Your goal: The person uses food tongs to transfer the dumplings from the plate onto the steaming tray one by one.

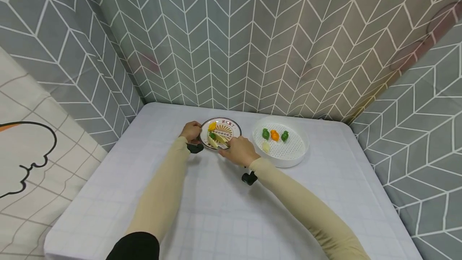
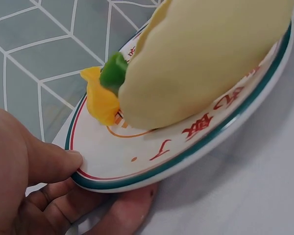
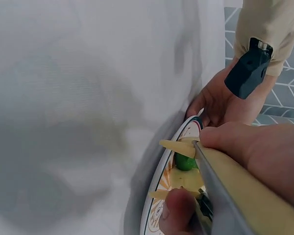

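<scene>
The plate (image 1: 234,129), red-lettered and dark-rimmed, is near the far edge of the desk (image 1: 216,212), left of that edge's middle; whether it sits flat there is unclear. The left hand (image 1: 191,131) grips its left rim, thumb on top and fingers underneath. The right hand (image 1: 241,151) reaches over the near right rim, its fingers curled round metal tongs with cream, scalloped ends (image 2: 201,63), which hide much of the plate's middle from the left wrist. A green piece (image 2: 114,72) lies beside one end; whether the tongs pinch it cannot be told. A yellow piece (image 2: 102,102) sits next to it, on the plate's far left part. Just right of the plate, toward the desk's far right corner, stands a round white tray (image 1: 288,163) with a green piece on either side of an orange piece (image 1: 274,135), and a pale piece (image 1: 266,147) nearer its front left rim. The right sleeve (image 1: 299,204) slants across the desk in front of the tray. A patterned curtain (image 1: 231,43) hangs behind the far edge.
</scene>
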`<state>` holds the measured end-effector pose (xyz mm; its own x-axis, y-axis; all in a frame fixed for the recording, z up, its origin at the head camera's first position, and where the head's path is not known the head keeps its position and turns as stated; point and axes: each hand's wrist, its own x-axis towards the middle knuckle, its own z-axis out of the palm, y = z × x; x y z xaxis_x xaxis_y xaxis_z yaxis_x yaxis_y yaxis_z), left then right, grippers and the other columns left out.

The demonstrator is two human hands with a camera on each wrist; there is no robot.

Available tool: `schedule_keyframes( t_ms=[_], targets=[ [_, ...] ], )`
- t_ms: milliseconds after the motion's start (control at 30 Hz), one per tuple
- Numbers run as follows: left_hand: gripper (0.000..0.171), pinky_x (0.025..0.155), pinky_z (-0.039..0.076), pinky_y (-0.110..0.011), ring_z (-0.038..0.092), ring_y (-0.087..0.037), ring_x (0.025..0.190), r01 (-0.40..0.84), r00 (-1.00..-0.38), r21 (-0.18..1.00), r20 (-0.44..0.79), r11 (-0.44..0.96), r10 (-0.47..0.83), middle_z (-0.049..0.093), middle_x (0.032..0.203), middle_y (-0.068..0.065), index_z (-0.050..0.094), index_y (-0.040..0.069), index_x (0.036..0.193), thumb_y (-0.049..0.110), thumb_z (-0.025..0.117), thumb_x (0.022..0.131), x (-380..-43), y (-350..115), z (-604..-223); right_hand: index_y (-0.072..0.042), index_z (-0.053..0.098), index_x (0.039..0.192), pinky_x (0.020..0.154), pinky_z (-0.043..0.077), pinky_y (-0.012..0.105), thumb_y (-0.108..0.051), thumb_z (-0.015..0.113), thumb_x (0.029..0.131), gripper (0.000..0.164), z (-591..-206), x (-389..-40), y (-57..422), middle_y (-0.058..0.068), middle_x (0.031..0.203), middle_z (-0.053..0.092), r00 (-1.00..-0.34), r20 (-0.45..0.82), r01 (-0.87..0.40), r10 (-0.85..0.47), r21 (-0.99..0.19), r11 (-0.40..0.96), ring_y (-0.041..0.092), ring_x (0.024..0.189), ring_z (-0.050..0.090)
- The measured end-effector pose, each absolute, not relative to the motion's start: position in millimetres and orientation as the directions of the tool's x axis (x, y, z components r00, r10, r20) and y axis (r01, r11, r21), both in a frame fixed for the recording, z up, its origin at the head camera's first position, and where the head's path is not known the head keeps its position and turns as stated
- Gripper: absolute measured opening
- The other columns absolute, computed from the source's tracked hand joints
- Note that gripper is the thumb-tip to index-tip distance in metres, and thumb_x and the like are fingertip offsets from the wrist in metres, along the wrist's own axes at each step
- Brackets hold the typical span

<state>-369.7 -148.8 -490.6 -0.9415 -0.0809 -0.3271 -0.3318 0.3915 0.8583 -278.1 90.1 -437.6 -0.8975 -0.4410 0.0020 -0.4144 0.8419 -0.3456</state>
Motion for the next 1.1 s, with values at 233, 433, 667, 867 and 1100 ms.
schedule_keyframes(
  t_ms=[233,433,667,867,1100],
  targets=[
    [0.037,0.056,0.058,-0.024,0.058,-0.015,0.07,-0.319,-0.946,0.862,-0.313,0.395,-0.082,0.056,0.128,-0.02,0.054,0.001,0.143,0.013,0.045,0.109,-369.2,-148.5,-489.1,-0.008,0.079,0.084,0.053,0.039,0.029,-0.045,0.075,0.098,0.04,-433.2,-275.0,97.7,0.002,0.063,0.062,-0.894,-0.015,-0.415,-0.448,-0.351,0.839,0.017,0.062,0.053],
    [0.039,0.055,0.056,-0.023,0.058,-0.015,0.068,-0.327,-0.944,0.869,-0.321,0.373,-0.078,0.055,0.128,-0.021,0.052,-0.001,0.144,0.01,0.044,0.107,-367.2,-146.9,-488.4,-0.003,0.083,0.104,0.06,0.045,0.03,-0.045,0.074,0.098,0.043,-427.6,-274.6,106.6,0.007,0.081,0.075,-0.886,-0.071,-0.404,-0.457,-0.362,0.84,0.018,0.07,0.058],
    [0.038,0.055,0.056,-0.023,0.057,-0.016,0.071,-0.34,-0.939,0.857,-0.332,0.387,-0.09,0.054,0.126,-0.019,0.052,0.0,0.143,0.01,0.044,0.107,-370.6,-146.6,-490.2,-0.01,0.085,0.094,0.054,0.035,0.027,-0.045,0.074,0.099,0.036,-417.5,-284.1,125.4,-0.006,0.058,0.053,-0.854,-0.186,-0.363,-0.485,-0.456,0.813,0.013,0.057,0.045],
    [0.038,0.057,0.055,-0.023,0.057,-0.017,0.074,-0.353,-0.935,0.853,-0.342,0.384,-0.099,0.054,0.127,-0.019,0.052,0.0,0.144,0.011,0.044,0.108,-369.8,-145.8,-489.1,-0.013,0.086,0.105,0.058,0.043,0.026,-0.05,0.072,0.098,0.04,-408.9,-289.2,147.3,0.005,0.076,0.076,-0.848,-0.234,-0.304,-0.475,-0.52,0.799,0.012,0.06,0.056],
    [0.036,0.057,0.057,-0.025,0.06,-0.015,0.066,-0.345,-0.937,0.857,-0.337,0.383,-0.091,0.058,0.121,-0.019,0.053,0.0,0.142,0.01,0.044,0.108,-365.2,-145.8,-487.4,-0.013,0.085,0.111,0.058,0.043,0.027,-0.048,0.071,0.099,0.04,-387.4,-286.7,173.0,0.004,0.078,0.075,-0.843,-0.227,-0.305,-0.487,-0.545,0.781,0.012,0.058,0.052]
  ],
)
